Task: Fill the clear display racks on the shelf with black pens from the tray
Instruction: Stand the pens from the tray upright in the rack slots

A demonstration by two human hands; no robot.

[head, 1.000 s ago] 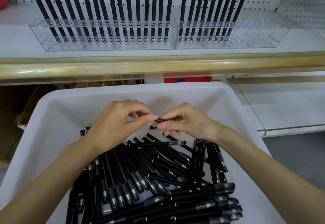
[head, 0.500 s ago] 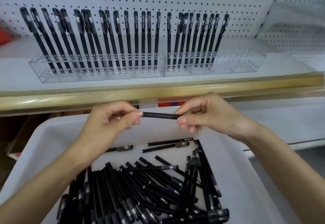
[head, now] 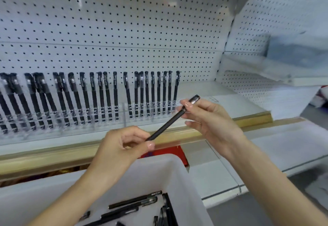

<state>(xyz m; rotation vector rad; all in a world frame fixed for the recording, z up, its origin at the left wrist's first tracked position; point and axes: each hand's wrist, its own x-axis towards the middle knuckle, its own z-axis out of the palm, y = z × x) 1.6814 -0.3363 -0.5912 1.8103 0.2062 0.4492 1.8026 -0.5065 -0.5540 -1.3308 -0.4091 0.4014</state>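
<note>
Held pen (head: 166,124): one black pen, lifted above the tray (head: 170,162) and bridged between my two grips, in front of the shelf (head: 234,105).
Left grip (head: 120,147): thumb and forefinger pinched the pen's plain lower end; the other fingers were curled.
Right grip (head: 209,119): fingertips pinched the barrel just below the cap; the palm faced the rack.
Long axis: slanted, rising from the left grip up and rightward to the right grip. The capped end stuck out beyond the right grip.
Right-hand rack (head: 150,119): clear and blurred. Its standing pens (head: 147,92) stood cap up, the last one just left of my right grip. Any slots further right were hidden behind that grip.
Nearer grip: the right, level with the rack's filled end. The left sat lower, toward the tray.
Loose pens (head: 134,201): lay flat in the tray below both grips.
Judged next: the cap already pointed up, so the plain end at the left grip needed freeing and swinging down under the right grip.
</note>
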